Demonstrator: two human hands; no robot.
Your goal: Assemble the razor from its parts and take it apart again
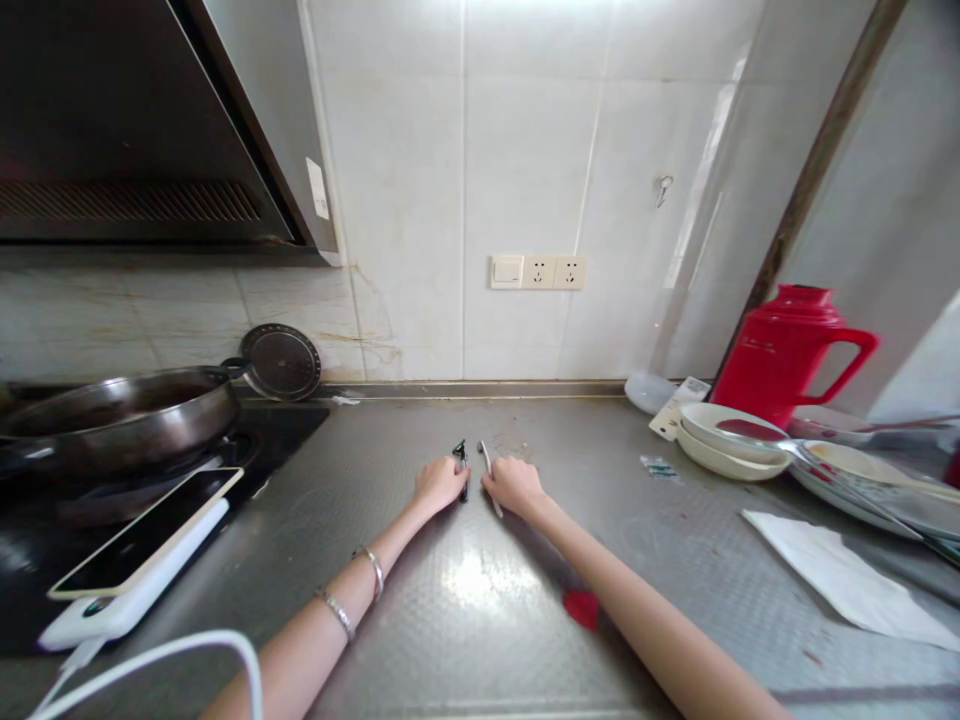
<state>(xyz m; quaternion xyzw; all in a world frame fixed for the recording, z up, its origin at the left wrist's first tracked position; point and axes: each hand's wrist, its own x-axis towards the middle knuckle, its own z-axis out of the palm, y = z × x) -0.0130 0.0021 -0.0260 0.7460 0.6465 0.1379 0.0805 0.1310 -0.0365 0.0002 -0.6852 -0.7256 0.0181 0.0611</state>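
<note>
Both my hands rest on the steel counter [465, 590] near its middle, fists side by side. My left hand [439, 483] is closed round a small dark tool [461, 458] whose tip sticks up past the knuckles. My right hand [513, 483] is closed on a thin silver metal piece [485, 458] that points away from me. The two items stand close together, almost touching. Two bangles [352, 590] sit on my left wrist. I cannot make out exactly what the two small items are.
A dark wok [112, 415] sits on the stove at left, with a phone on a white power bank [139, 555] and its cable in front. Stacked bowls and plates [750, 440], a red thermos jug [791, 350] and a white paper [840, 580] lie at right. A small red scrap [581, 607] lies near my right forearm.
</note>
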